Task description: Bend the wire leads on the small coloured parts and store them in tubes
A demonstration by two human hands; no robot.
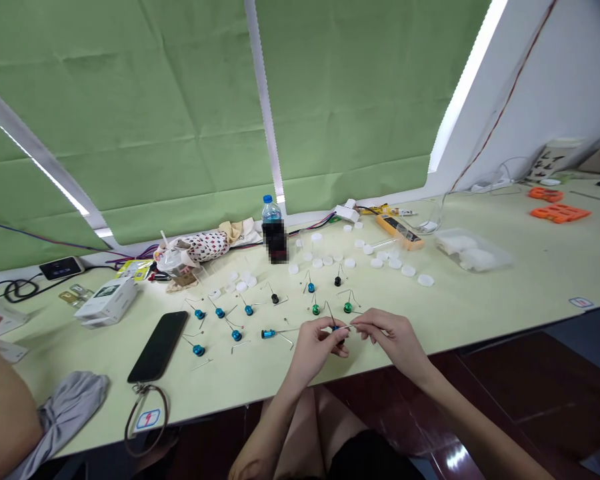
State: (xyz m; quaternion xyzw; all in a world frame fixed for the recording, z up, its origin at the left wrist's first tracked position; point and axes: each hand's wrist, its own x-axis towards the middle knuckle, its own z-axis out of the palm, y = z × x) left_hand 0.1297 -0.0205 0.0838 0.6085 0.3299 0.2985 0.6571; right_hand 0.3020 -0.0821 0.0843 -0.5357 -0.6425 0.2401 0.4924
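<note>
My left hand [316, 345] and my right hand [391, 335] meet over the front edge of a pale green table [480, 300]. Between their pinched fingertips sits a small blue cylindrical part with thin wire leads [336, 327]. The left fingers pinch its body, the right fingers pinch a wire lead. Several similar blue parts [220, 312], green parts [347, 307] and black parts [275, 299] with bent wire legs lie scattered just beyond my hands. One blue part [269, 333] lies on its side to the left.
A black phone [159, 345] lies left of the parts. Several white caps [380, 261] are spread behind them. A water bottle [274, 230], a yellow meter [400, 233], a clear tray [473, 250] and orange tools [560, 213] stand further back. Another person's arm [3, 400] is at far left.
</note>
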